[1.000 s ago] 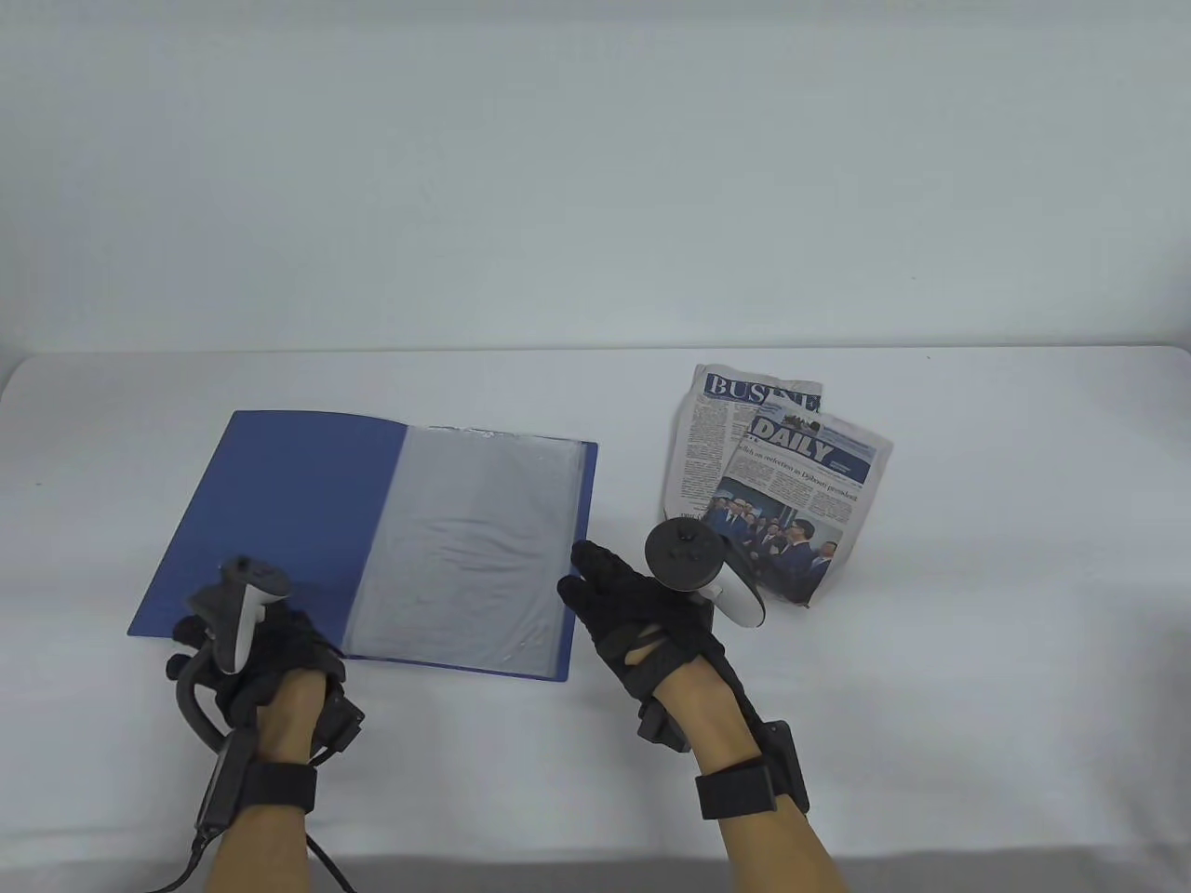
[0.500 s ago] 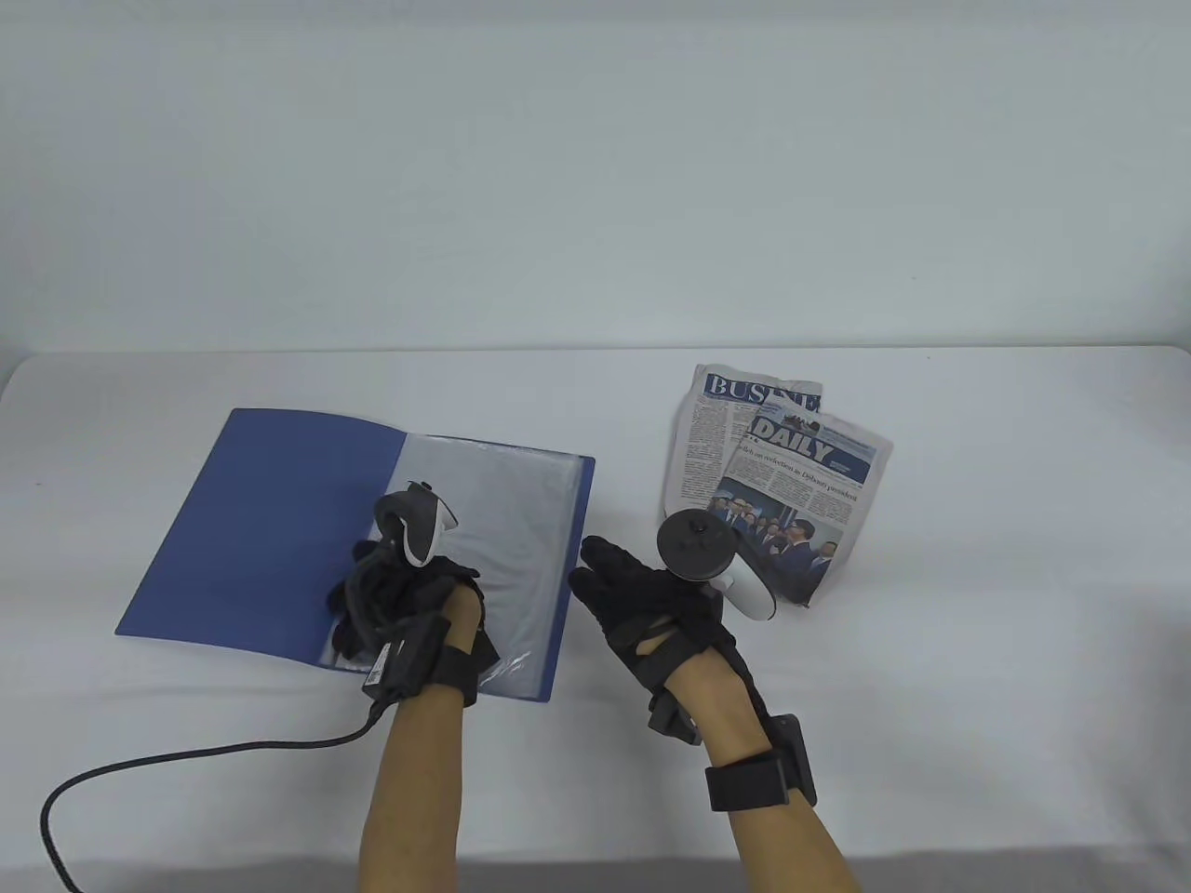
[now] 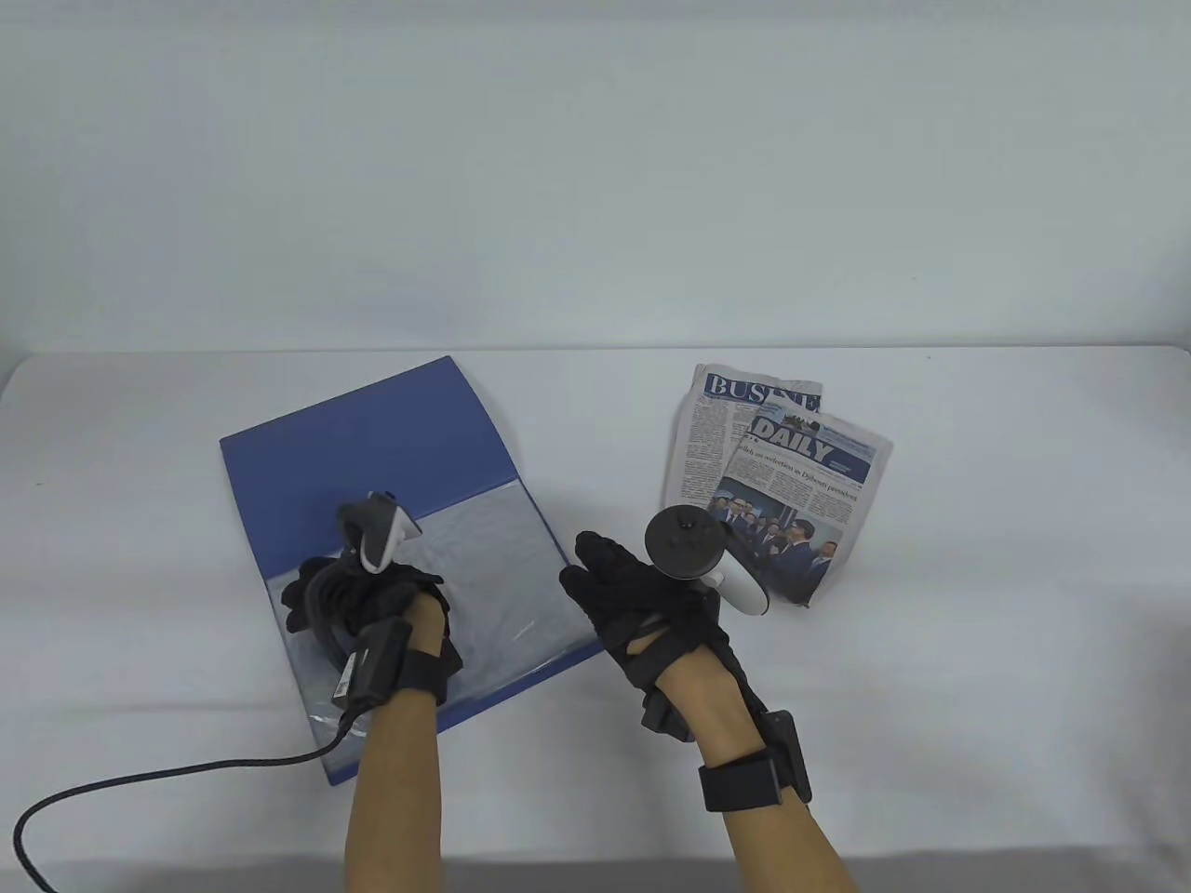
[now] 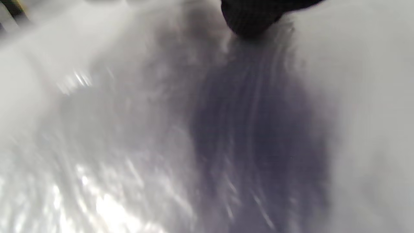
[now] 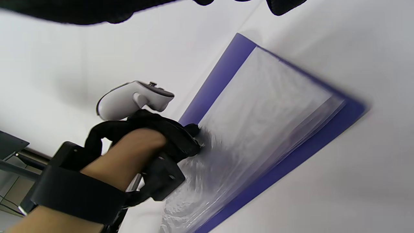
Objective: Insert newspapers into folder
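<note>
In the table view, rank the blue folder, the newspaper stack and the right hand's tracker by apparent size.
1. blue folder
2. newspaper stack
3. right hand's tracker, though it sits higher, nearer the camera.

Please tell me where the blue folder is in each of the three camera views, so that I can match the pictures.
Table view: the folder lies open left of centre, turned at an angle, the left hand resting on its clear sleeves.
Left wrist view: too blurred to be sure; shiny grey plastic with a bluish patch fills the picture, probably the sleeves.
Right wrist view: the folder runs diagonally across centre and right.
Shared landmark: the left hand on the sleeves.
</note>
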Demonstrator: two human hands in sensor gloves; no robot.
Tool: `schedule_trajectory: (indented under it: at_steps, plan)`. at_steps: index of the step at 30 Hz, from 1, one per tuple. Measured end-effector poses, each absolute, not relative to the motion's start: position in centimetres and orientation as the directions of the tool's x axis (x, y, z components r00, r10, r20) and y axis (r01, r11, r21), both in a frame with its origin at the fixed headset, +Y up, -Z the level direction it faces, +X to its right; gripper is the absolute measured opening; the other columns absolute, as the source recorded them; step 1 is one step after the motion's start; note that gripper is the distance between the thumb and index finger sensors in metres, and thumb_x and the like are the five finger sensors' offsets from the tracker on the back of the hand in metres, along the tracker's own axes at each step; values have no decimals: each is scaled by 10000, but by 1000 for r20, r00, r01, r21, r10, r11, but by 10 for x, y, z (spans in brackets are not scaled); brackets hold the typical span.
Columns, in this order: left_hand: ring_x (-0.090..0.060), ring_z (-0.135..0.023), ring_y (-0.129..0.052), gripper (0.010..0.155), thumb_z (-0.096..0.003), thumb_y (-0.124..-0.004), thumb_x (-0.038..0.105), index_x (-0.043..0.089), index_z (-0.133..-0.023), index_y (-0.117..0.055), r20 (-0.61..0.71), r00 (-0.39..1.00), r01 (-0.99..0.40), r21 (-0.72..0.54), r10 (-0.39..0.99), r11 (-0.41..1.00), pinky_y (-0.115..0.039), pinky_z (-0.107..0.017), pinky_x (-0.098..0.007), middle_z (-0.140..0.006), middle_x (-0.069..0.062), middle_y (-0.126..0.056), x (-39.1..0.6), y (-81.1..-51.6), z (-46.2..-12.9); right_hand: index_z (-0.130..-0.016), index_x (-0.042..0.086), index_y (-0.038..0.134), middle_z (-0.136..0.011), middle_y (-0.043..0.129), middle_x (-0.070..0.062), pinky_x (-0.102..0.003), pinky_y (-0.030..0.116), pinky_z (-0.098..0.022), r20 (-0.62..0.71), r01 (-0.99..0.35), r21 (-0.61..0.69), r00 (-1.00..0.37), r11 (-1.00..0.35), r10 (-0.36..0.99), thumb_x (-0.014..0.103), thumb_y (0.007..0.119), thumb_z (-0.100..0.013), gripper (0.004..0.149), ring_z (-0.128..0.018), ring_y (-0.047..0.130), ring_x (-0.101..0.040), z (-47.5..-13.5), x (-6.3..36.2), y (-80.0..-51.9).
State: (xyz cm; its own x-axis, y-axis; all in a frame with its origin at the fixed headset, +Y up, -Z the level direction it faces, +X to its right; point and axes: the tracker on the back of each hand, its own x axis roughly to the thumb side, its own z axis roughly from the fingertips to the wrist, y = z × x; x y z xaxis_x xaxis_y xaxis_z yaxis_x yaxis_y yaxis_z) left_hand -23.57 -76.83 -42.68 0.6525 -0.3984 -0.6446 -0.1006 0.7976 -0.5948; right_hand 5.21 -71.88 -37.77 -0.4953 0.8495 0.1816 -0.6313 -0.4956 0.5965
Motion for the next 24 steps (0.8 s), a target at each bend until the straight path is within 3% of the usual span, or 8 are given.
schedule_trajectory:
  at_steps: [1, 4, 8, 10, 16, 20, 23, 24]
  plan:
    - [-404, -1152, -523, 653, -640, -558, 344, 484, -1134, -155, -656, 662, -151, -590, -362, 793, -568, -880, -521, -1285, -85, -260, -233, -773, -428, -1086, -47, 230, -1051, 216, -325, -791, 134, -553, 177, -637, 595, -492, -491, 852, 491, 581, -617, 795, -935, 349, -622, -378, 53, -719]
    - [-397, -1213, -388, 643, -642, -528, 356, 532, -1114, -128, -657, 688, -189, -573, -309, 798, -481, -943, -508, -1298, 1, -151, -232, -771, -431, -1086, -48, 231, -1050, 220, -325, -791, 134, -553, 161, -651, 595, -477, -471, 864, 492, 581, -617, 796, -934, 352, -621, -379, 55, -721]
    - [-213, -1211, 60, 629, -653, -455, 433, 694, -1060, -52, -658, 753, -468, -510, 24, 722, -144, -981, -476, -1233, 231, 120, -239, -778, -433, -1086, -48, 233, -1050, 222, -325, -791, 134, -552, 157, -641, 604, -487, -474, 859, 491, 581, -617, 794, -933, 355, -622, -381, 53, -723]
    - [-160, -1177, 173, 636, -641, -372, 467, 699, -1045, 61, -648, 761, -441, -517, 1, 734, -29, -961, -462, -1194, 270, 213, -236, -785, -432, -1086, -48, 236, -1052, 223, -322, -791, 128, -550, 149, -644, 606, -484, -466, 862, 492, 581, -617, 794, -933, 357, -622, -382, 53, -724]
    - [-211, -1238, 8, 635, -631, -381, 474, 672, -1061, 43, -607, 785, -275, -520, -123, 809, -197, -982, -493, -1250, 215, 102, -227, -782, -430, -1084, -50, 232, -1048, 220, -327, -791, 118, -544, 107, -679, 604, -449, -417, 887, 490, 580, -618, 794, -930, 352, -624, -386, 61, -729]
    - [-321, -1233, -168, 665, -641, -503, 375, 536, -1148, -104, -571, 793, -24, -376, -212, 926, -334, -938, -550, -1297, 115, -80, -209, -760, -420, -1085, -50, 235, -1049, 224, -326, -791, 122, -546, 106, -707, 583, -424, -401, 900, 491, 581, -617, 794, -932, 357, -622, -387, 68, -727]
    - [-324, -1232, -228, 614, -636, -527, 356, 481, -1181, -272, -424, 898, -23, -311, -117, 950, -366, -931, -557, -1311, 88, -225, -186, -743, -414, -1084, -49, 237, -1048, 225, -326, -791, 124, -547, 98, -728, 578, -386, -368, 917, 490, 579, -617, 791, -930, 359, -622, -387, 72, -726]
    - [-312, -1234, -228, 572, -635, -536, 371, 466, -1171, -361, -298, 954, -90, -348, -19, 933, -359, -932, -559, -1310, 84, -267, -176, -740, -412, -1084, -50, 238, -1047, 229, -329, -791, 124, -548, 99, -738, 571, -372, -359, 923, 489, 579, -618, 790, -929, 362, -622, -387, 74, -726]
